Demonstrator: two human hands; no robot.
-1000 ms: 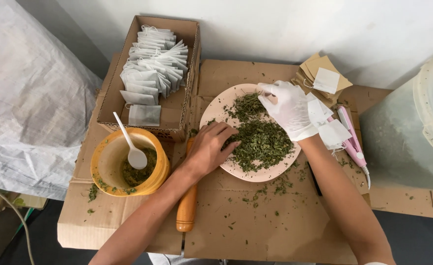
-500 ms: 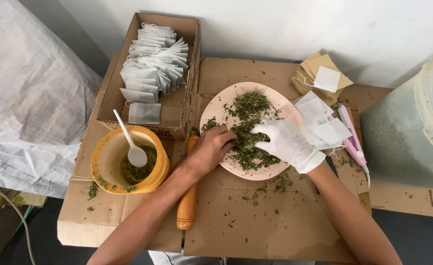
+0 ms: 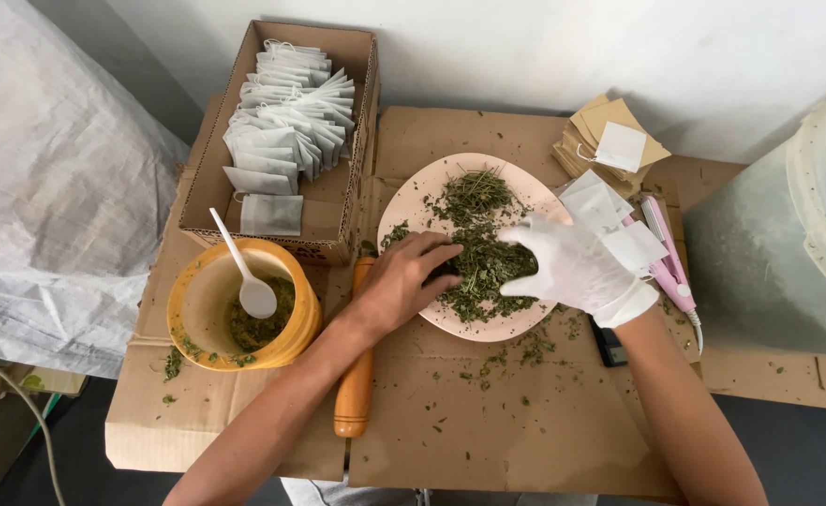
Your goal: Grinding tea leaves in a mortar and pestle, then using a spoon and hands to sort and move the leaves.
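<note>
The bare left hand (image 3: 401, 286) lies on the pink plate (image 3: 403, 214), fingers curled down into the near edge of the dried herbs (image 3: 480, 245); whether they pinch a clump cannot be told, as the fingertips are buried. The gloved right hand (image 3: 577, 265) rests on the other side of the heap, fingers spread and loosely bent over the leaves, clamped on nothing that shows. The herbs sit mostly in the middle and far half of the plate, with crumbs scattered over the cardboard (image 3: 488, 422) that covers the bench.

The step in hand looks like gathering or sorting the herbs between both hands. To do it well, the hands would best work toward each other and stay low over the plate, so that loose bits fall back on it and not over the rim, where much has already spilled.

Just left of the plate lies a wooden handle (image 3: 355, 394), and beyond it a yellow bowl (image 3: 202, 286) with herbs and a white spoon (image 3: 244, 272). A box (image 3: 357, 103) of white sachets (image 3: 286, 122) stands behind. More sachets (image 3: 610, 211) and a pink tool (image 3: 666, 258) lie at right.
</note>
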